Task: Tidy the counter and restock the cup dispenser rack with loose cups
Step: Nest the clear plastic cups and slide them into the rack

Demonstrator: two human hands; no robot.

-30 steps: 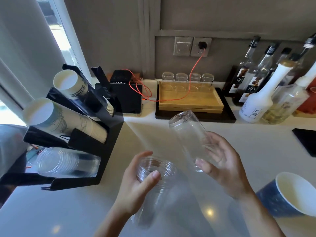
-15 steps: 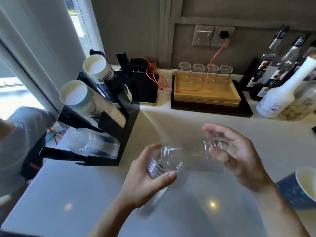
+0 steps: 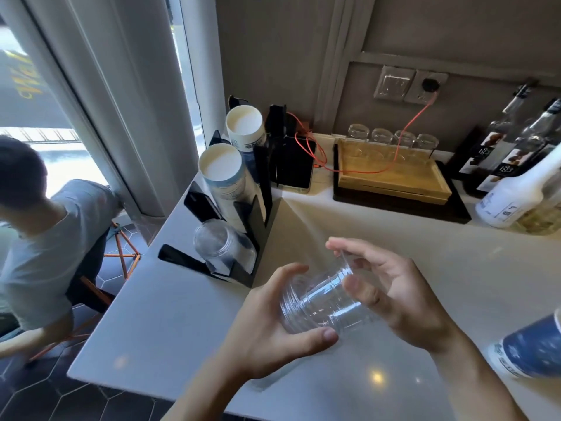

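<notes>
— Holding anything right now?

— Yes, I'm gripping a nested stack of clear plastic cups (image 3: 321,302) on its side, above the counter (image 3: 188,317). My left hand (image 3: 270,335) is wrapping around the closed bottom end, thumb underneath, and my right hand (image 3: 391,296) is cupping the open rim end with the fingers spread around it.

— Where is the rack sitting?

— The black cup rack (image 3: 258,208) is standing near the counter's left corner, just beyond my hands. Two slanted rows of paper cups (image 3: 230,174) are lying in its upper slots, white bottoms facing me, and a row of clear cups (image 3: 218,244) is resting in the lowest slot.

— What is the counter looking like?

— It's pale and glossy, catching spots of ceiling light. A blue paper cup (image 3: 531,350) is lying at the right edge. Further back, a wooden tray (image 3: 391,177) is sitting on a black base, with four small glasses (image 3: 391,138) lined up behind it against the wall. Syrup bottles (image 3: 510,165) are crowding the far right.

— And the room?

— An orange cable (image 3: 406,129) is running from a wall socket (image 3: 429,85) down across the tray to a black box (image 3: 296,162) beside the rack. A window (image 3: 60,117) is glowing on the left, and below it a person in a grey shirt (image 3: 45,238) is sitting over dark hexagonal floor tiles (image 3: 60,396).
</notes>
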